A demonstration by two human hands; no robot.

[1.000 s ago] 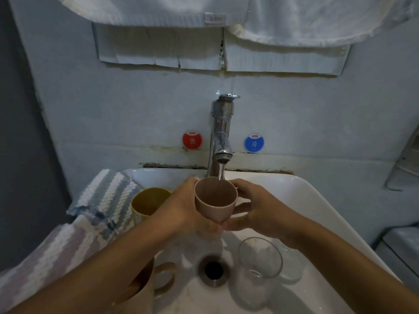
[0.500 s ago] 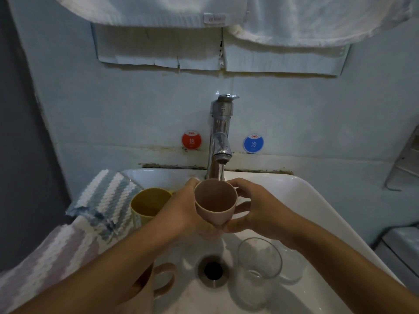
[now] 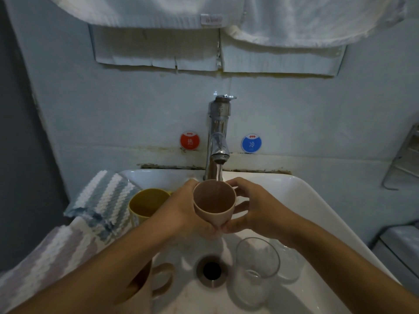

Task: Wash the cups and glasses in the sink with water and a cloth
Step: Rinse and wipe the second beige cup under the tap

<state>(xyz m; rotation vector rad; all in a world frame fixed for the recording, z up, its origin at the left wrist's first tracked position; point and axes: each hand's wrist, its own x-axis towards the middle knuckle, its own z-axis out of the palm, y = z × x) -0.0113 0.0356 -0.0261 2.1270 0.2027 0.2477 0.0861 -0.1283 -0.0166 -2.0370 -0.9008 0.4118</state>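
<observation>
I hold a beige cup [image 3: 214,203] under the chrome tap [image 3: 218,141], and a thin stream of water runs into it. My left hand [image 3: 181,211] grips its left side and my right hand [image 3: 254,209] curls round its right side and base. In the white sink [image 3: 306,200] stand a yellow cup [image 3: 147,203] at the left, a beige mug with a handle [image 3: 158,284] partly hidden by my left forearm, and a clear glass [image 3: 256,266] at the right with another clear glass [image 3: 288,261] behind it. A striped cloth [image 3: 99,200] lies over the sink's left edge.
The drain [image 3: 212,270] sits in the middle of the basin. A red hot sticker [image 3: 190,140] and a blue cold sticker [image 3: 251,143] flank the tap. White towels [image 3: 294,19] hang overhead. A metal rack [image 3: 405,155] is on the right wall.
The beige cup has stayed under the tap in both hands, shifting only slightly. Water keeps running into it.
</observation>
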